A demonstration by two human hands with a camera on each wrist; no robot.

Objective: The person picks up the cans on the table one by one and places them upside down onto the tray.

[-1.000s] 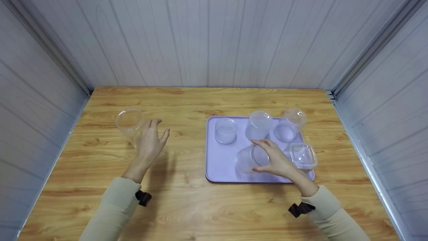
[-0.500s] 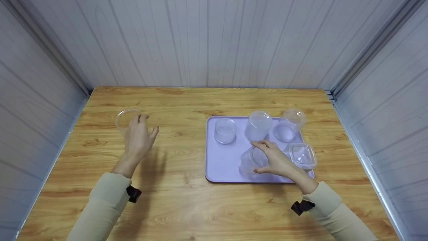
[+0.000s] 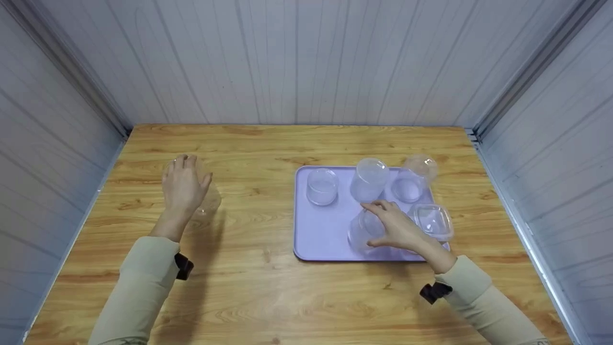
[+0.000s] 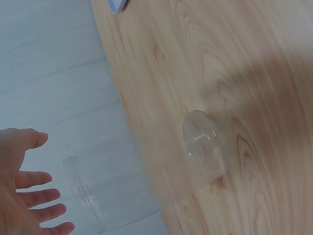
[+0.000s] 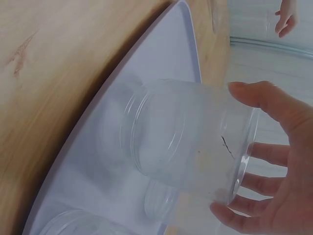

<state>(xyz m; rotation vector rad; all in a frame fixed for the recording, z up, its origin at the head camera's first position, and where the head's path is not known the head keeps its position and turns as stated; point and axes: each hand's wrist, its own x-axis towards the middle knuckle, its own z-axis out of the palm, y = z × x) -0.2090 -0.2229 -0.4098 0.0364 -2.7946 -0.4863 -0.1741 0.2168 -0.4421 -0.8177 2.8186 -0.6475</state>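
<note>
At the table's left side, my left hand [image 3: 181,187] hovers at the rim of a tall clear plastic cup [image 4: 200,147]. In the left wrist view its fingers are spread and slightly bent, and I see no clear grip on the cup. The base of that cup shows beside the hand in the head view. Over the front of the lilac tray [image 3: 311,244], my right hand [image 3: 400,230] holds a clear round plastic container [image 5: 171,132] near one end, thumb on one side and fingers on the other. Whether this container touches the tray, I cannot tell.
On the tray stand a short round clear container [image 3: 322,188], a frosted tall cup [image 3: 370,179] and a clear round vessel [image 3: 409,187]. A square clear container [image 3: 433,223] sits at its right edge. Pale panel walls [image 3: 297,62] enclose the wooden table [image 3: 268,297].
My left hand has moved left and slightly away from me, over the tall cup's rim. The container in my right hand has shifted slightly right.
</note>
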